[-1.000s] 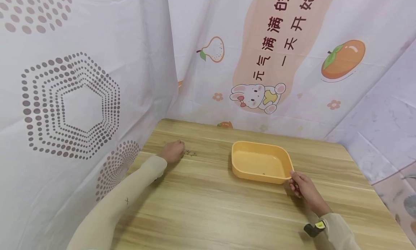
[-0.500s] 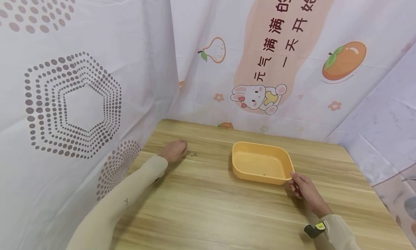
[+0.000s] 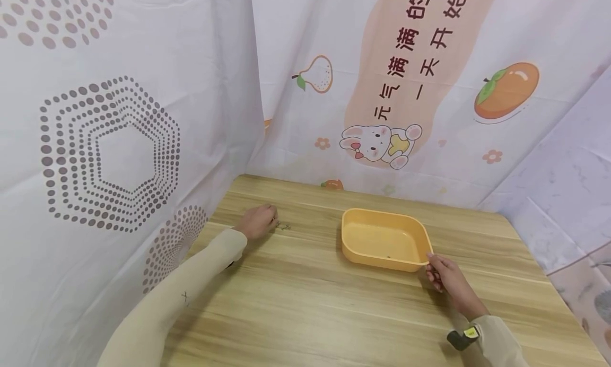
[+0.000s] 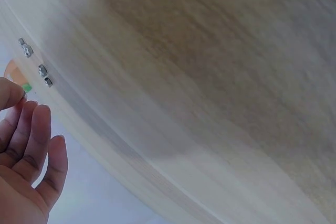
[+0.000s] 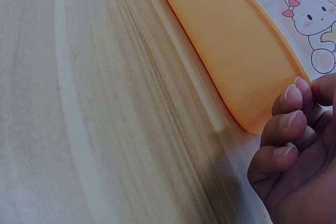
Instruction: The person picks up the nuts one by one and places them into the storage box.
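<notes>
In the head view my left hand (image 3: 259, 221) is low over the far left of the table, thumb and forefinger pinching together. A tiny dark bit of a small metal piece (image 4: 24, 96) shows at the fingertips in the left wrist view; the rest is hidden. Several silvery, bolt-like metal pieces (image 4: 42, 70) lie on the wood just beyond those fingers. My right hand (image 3: 447, 278) pinches the near right corner of a shallow yellow plastic tray (image 3: 382, 263), its other fingers curled below the rim. One small dark piece (image 3: 389, 257) lies inside the tray.
The wood-grain table (image 3: 305, 308) runs back to a white printed curtain (image 3: 296, 144). Another curtain (image 3: 215, 91) hangs close beside the left arm. A black device with a yellow label (image 3: 462, 339) sits at the right wrist.
My left hand has shifted slightly right, its fingertips now covering part of the group of metal pieces. My right hand keeps its grip on the tray, which stays in place.
</notes>
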Demonstrator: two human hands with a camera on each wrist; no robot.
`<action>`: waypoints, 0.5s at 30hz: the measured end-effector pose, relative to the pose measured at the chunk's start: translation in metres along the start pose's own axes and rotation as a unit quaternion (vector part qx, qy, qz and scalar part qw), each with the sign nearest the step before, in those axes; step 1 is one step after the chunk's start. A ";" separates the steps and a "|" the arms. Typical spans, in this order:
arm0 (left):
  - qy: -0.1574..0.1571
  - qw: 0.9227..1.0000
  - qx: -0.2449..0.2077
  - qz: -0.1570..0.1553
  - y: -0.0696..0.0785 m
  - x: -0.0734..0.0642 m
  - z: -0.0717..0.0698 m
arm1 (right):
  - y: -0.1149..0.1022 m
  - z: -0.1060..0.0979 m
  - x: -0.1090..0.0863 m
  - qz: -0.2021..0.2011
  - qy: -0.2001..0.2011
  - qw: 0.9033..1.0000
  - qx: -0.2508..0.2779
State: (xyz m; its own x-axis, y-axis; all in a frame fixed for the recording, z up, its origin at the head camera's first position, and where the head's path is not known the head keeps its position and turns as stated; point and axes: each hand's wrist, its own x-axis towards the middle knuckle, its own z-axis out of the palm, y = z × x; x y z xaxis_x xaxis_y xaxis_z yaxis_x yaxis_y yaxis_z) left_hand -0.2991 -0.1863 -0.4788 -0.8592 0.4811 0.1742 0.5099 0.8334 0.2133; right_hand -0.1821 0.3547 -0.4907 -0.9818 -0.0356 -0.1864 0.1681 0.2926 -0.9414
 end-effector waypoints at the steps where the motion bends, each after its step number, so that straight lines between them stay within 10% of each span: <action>1: 0.001 1.000 0.000 0.000 0.001 0.000 0.000 | 0.000 0.000 0.000 0.000 0.001 1.000 0.000; 15: 0.015 1.000 -0.006 0.006 0.009 0.004 -0.001 | 0.000 0.001 -0.001 -0.004 0.001 1.000 -0.001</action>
State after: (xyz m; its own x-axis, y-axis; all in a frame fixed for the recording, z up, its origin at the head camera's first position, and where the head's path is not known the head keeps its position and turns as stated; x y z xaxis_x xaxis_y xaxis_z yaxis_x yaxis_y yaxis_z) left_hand -0.2980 -0.1770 -0.4746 -0.8517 0.4825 0.2045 0.5205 0.8241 0.2235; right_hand -0.1809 0.3540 -0.4909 -0.9833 -0.0365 -0.1786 0.1603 0.2933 -0.9425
